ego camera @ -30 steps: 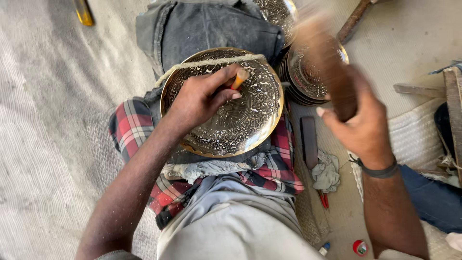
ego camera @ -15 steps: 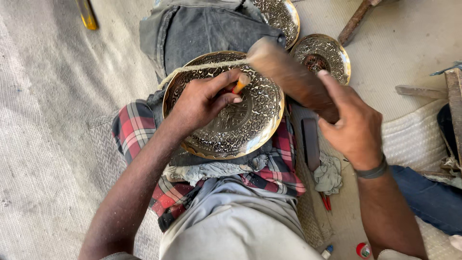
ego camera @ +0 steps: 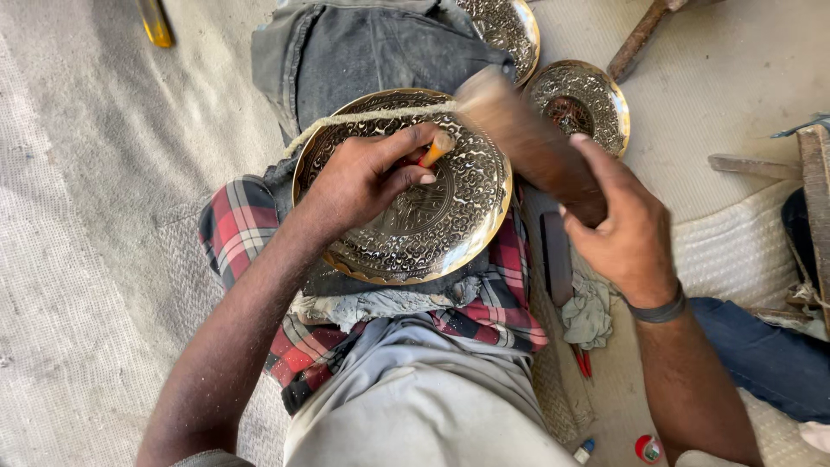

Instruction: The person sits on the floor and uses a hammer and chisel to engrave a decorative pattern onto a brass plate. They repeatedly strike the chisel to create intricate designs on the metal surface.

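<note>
left hand (ego camera: 367, 177): fingers pinch chisel (ego camera: 435, 149) upright on plate (ego camera: 406, 195), steadying it | right hand (ego camera: 627, 229): fingers wrap mallet (ego camera: 527, 143), head over chisel | plate on lap, cord-tied (ego camera: 372, 117)

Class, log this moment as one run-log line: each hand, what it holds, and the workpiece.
left hand: pinches chisel on brass plate | right hand: grips wooden mallet over chisel | plate: on lap
</note>
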